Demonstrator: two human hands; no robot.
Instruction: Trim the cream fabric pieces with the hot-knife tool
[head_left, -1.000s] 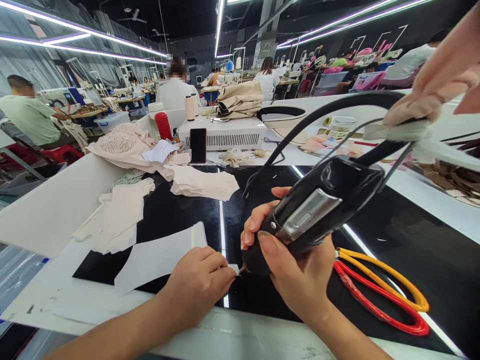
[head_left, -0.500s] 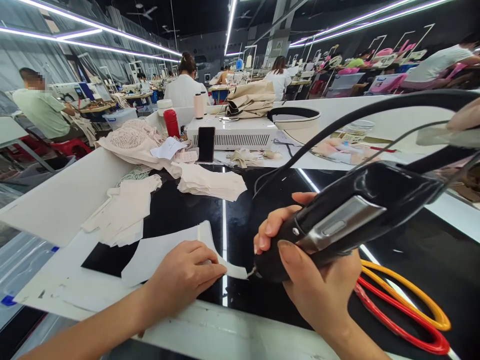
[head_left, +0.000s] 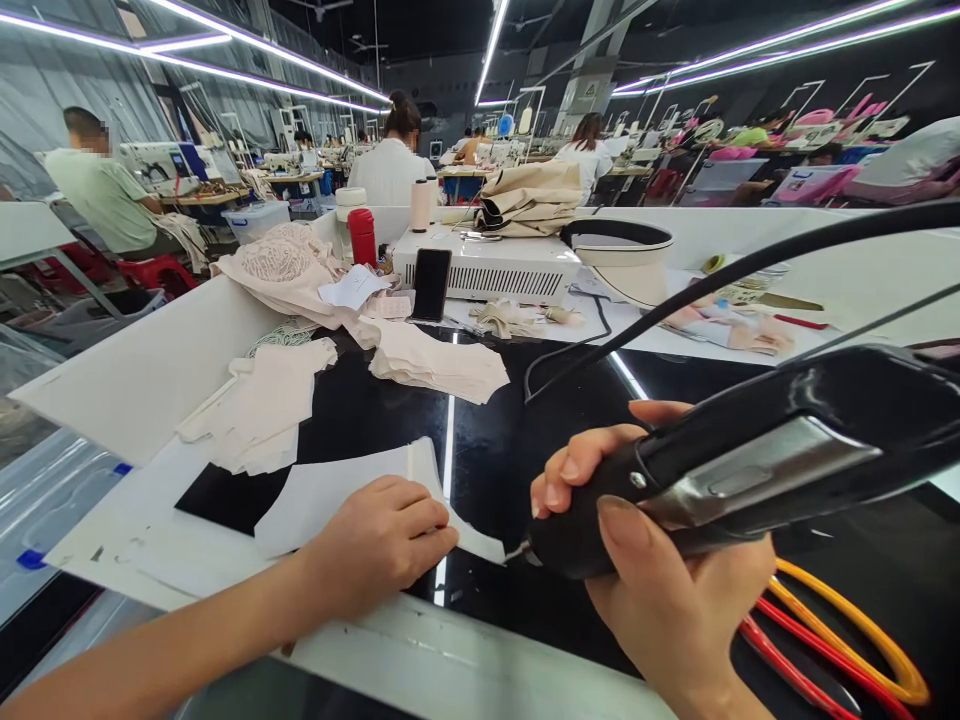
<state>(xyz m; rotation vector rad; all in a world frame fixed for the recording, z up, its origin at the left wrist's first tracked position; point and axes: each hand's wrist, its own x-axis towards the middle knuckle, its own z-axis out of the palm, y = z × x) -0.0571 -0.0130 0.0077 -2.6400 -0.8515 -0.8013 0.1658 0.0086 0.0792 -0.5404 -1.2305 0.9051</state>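
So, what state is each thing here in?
White piece: flat, left hand on it
Black tool: tilted, gripped by right hand, thin tip at the piece's corner
Cream fabric pieces: stacked
Phone: standing, screen dark
Red bottle: upright
Orange loop and red loop: lying down, partly hidden
Ceiling light: lit

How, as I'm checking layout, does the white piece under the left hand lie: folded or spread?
Spread: the white piece lies flat, its broad outline showing beyond the left hand.
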